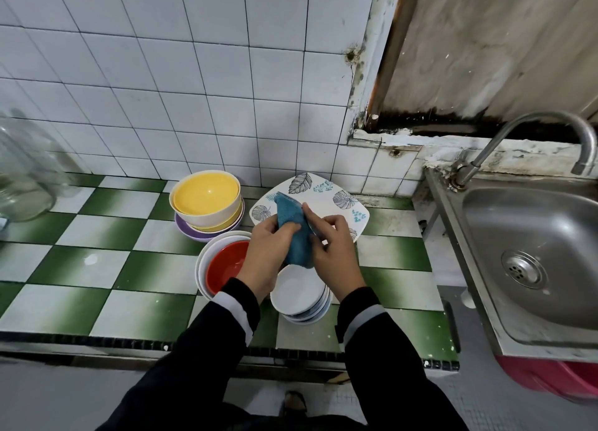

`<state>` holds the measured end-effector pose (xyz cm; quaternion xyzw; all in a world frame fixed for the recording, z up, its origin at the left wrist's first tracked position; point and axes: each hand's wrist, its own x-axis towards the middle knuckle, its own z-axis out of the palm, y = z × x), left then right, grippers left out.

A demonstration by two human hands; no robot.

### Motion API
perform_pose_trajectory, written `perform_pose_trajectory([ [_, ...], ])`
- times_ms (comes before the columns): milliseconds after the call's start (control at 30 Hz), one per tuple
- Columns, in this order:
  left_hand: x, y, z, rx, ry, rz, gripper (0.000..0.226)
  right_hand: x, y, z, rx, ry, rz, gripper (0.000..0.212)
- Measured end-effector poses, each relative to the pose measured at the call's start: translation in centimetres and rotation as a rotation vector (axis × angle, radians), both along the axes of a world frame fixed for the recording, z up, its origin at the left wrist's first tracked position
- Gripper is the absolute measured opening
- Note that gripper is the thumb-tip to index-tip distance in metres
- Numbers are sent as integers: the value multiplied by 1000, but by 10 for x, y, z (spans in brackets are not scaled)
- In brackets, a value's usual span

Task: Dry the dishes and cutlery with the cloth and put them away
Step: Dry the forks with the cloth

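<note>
One view: head-worn wide-angle camera, aimed forward and steeply down over the checkered counter (81, 304). It sat close above the left hand (268, 252) and right hand (333, 252), both near frame centre. Tiled wall (161, 74) filled the top, sink (550, 236) the right side, floor (48, 398) the bottom strip; tile lines bowed toward the edges.

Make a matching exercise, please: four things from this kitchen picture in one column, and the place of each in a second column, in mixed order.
1 cloth
2 leaf plate
3 glass jar
4 faucet

A at the counter's far left
B over the sink
C held by the left hand and the right hand
D beyond the hands, by the tiled wall

Pairs: 1-C; 2-D; 3-A; 4-B
</note>
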<state>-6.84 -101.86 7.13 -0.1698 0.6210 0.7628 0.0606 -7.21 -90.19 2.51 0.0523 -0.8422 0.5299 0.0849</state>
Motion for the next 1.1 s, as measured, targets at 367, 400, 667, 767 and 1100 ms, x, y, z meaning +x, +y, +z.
perform_pose_trajectory([
  [367, -25, -15, -5, 287, -17, 205, 17, -3, 14, -13, 165, 138, -24, 58],
  [400, -26, -16, -6, 298, -7, 224, 18, -3, 17, -13, 162, 124, -27, 57],
  [667, -28, -15, -20, 264, -43, 186, 31, -2, 25, 9, -286, -249, -42, 21],
  [767, -23, -13, -21, 304, -112, 114, 32, 0, 21, 10, -302, -275, -4, 19],
  [1100, -31, -25, -15, 177, 28, 129, 27, -4, 39, 3, -121, -281, -99, 22],
])
